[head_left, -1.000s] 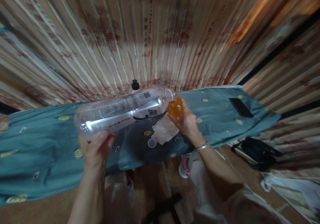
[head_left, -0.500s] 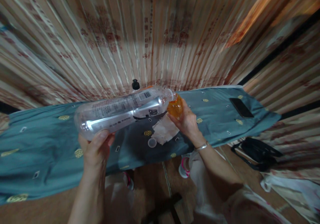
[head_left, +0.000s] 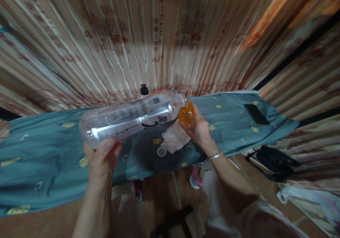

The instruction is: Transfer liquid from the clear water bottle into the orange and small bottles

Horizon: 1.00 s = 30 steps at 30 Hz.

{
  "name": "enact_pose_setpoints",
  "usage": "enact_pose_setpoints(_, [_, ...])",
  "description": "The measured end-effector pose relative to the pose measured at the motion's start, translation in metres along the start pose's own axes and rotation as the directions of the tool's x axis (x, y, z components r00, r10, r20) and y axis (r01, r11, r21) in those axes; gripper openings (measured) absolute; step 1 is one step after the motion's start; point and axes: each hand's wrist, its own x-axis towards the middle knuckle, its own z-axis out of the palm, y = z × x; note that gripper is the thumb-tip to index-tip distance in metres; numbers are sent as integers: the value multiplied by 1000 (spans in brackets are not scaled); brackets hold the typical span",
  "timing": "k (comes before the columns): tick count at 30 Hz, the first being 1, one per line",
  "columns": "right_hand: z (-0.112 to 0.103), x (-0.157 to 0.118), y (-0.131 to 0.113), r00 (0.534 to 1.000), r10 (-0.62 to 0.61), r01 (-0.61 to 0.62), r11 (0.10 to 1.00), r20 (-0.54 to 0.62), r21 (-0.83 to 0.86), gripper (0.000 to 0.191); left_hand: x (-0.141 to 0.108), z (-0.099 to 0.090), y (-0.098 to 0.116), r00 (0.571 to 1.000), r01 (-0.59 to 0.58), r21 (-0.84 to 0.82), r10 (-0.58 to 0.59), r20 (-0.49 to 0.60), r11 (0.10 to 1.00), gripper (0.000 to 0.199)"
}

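A large clear plastic bottle (head_left: 127,115) with a silver label lies tilted in the air, its neck pointing right. My left hand (head_left: 102,156) is closed around its base end. My right hand (head_left: 198,128) grips a small orange bottle (head_left: 186,113) just under the large bottle's mouth. The two mouths meet or overlap; whether liquid is flowing I cannot tell. Below them on the cloth lie a crumpled white tissue (head_left: 175,137) and a small white cap (head_left: 162,151). Behind the large bottle shows a black bottle top (head_left: 143,89).
A teal patterned cloth (head_left: 58,167) covers the long table. A dark phone (head_left: 256,114) lies at its right end. Pleated curtains (head_left: 159,36) hang close behind and at both sides. A black bag (head_left: 276,162) rests on the floor at the right.
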Motion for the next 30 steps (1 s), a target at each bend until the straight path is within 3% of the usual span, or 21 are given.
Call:
enact_pose_setpoints(15, [-1,0,0,1000,3,-3,1000,7,-8,92,0,-1,-1,1000,-15,-11,15,18,1000,55])
enact_pose_setpoints(20, [-2,0,-1,1000,-11,11,1000,9,1,92,-1,-1,-1,1000,-2,-12,2,-8,1000,49])
enact_pose_setpoints(30, [0,0,1,1000,-17,17,999,-9,-27,93,1,-2,-2,1000,9,-20,-9,-4,1000,63])
